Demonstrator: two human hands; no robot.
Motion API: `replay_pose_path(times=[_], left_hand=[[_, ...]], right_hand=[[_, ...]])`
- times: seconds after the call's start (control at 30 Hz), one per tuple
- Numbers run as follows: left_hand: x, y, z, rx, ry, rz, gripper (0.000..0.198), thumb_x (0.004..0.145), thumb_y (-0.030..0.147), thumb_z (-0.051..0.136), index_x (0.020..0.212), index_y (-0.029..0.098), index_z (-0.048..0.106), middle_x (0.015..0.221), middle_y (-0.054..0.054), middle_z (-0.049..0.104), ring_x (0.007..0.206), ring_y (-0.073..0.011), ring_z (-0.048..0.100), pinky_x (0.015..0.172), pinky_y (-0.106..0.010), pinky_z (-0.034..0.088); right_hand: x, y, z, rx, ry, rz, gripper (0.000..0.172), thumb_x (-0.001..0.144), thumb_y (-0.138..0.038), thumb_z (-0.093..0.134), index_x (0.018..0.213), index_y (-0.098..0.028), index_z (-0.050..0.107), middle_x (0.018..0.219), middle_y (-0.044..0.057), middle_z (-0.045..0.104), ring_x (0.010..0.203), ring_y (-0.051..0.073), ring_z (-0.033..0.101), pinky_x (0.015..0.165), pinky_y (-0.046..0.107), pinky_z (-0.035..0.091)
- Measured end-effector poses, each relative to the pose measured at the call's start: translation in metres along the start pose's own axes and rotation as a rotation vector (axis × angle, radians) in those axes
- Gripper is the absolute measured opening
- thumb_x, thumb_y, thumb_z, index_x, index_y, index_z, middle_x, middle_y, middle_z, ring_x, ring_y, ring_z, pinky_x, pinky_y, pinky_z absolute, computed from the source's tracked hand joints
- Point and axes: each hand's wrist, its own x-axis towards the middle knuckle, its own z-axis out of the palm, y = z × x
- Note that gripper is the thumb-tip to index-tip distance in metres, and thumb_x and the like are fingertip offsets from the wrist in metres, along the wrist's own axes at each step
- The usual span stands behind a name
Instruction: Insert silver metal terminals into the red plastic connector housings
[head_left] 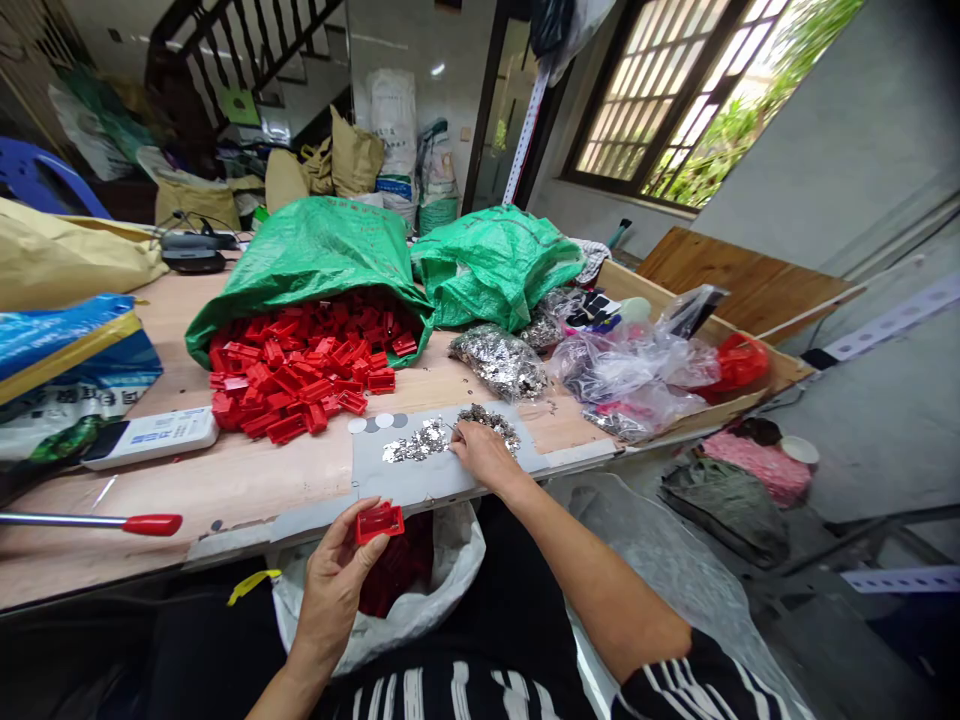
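Note:
My left hand (pixel 334 570) grips a small red plastic case (pixel 379 522) between thumb and fingers, its hollow side facing up. It is held just off the table's front edge, above an open white sack (pixel 457 580) with dark red pieces inside. My right hand (pixel 484 455) rests at the small shiny metal pieces (pixel 416 443) spread on a grey sheet (pixel 420 485). Its thumb and fingertips are pinched together; what lies between them is too small to make out. Darker metal bits (pixel 499 418) lie just behind that hand.
Red cases (pixel 292 385) spill from a green woven sack (pixel 315 240). Beside a second green sack (pixel 499 260) lies a clear bag of metal pieces (pixel 501 362). A wooden tray (pixel 780 385) holds plastic bags. At left are a white box (pixel 154 437) and a red-handled lever (pixel 150 524).

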Motion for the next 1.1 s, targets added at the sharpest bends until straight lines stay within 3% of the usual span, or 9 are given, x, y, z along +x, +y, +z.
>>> replay_pose_path(times=[0.13, 0.33, 0.5, 0.77, 1.1], left_hand=[[0.000, -0.002, -0.001, 0.004, -0.006, 0.001, 0.043, 0.071, 0.033, 0.075, 0.112, 0.021, 0.065, 0.109, -0.006, 0.074, 0.097, -0.0210, 0.069, 0.088, -0.030, 0.055], [0.000, -0.003, -0.002, -0.042, -0.020, -0.028, 0.041, 0.072, 0.031, 0.075, 0.112, 0.023, 0.064, 0.108, -0.003, 0.074, 0.095, -0.0155, 0.069, 0.084, -0.021, 0.054], [0.000, -0.003, 0.000, -0.066, -0.019, -0.035, 0.044, 0.071, 0.030, 0.076, 0.113, 0.022, 0.064, 0.104, -0.003, 0.075, 0.091, -0.0160, 0.070, 0.081, -0.022, 0.055], [0.000, -0.004, 0.000, -0.020, -0.011, -0.012, 0.045, 0.070, 0.032, 0.077, 0.112, 0.022, 0.065, 0.103, -0.004, 0.075, 0.093, -0.0178, 0.070, 0.082, -0.022, 0.055], [0.000, -0.008, -0.005, -0.011, -0.002, -0.025, 0.048, 0.070, 0.033, 0.077, 0.115, 0.022, 0.064, 0.103, -0.004, 0.075, 0.092, -0.0179, 0.070, 0.082, -0.023, 0.055]], right_hand=[[0.000, 0.002, -0.001, -0.013, 0.005, -0.018, 0.006, 0.083, -0.014, 0.056, 0.083, -0.017, 0.060, 0.087, 0.006, 0.065, 0.084, 0.018, 0.057, 0.072, 0.025, 0.034], [0.000, 0.005, 0.000, -0.014, 0.025, -0.001, 0.008, 0.086, -0.014, 0.051, 0.090, -0.016, 0.057, 0.087, 0.005, 0.066, 0.082, 0.017, 0.057, 0.070, 0.025, 0.033], [0.000, 0.006, -0.003, -0.017, 0.028, 0.003, 0.011, 0.086, -0.013, 0.049, 0.093, -0.017, 0.057, 0.091, 0.004, 0.067, 0.084, 0.016, 0.059, 0.070, 0.024, 0.034], [0.001, -0.002, -0.001, -0.072, 0.012, 0.013, 0.012, 0.088, -0.019, 0.051, 0.086, -0.015, 0.062, 0.094, 0.011, 0.065, 0.089, 0.021, 0.059, 0.075, 0.028, 0.037], [-0.003, -0.009, -0.006, -0.006, -0.031, -0.051, 0.015, 0.089, -0.022, 0.051, 0.089, -0.018, 0.065, 0.092, 0.005, 0.067, 0.086, 0.016, 0.059, 0.072, 0.023, 0.036]])
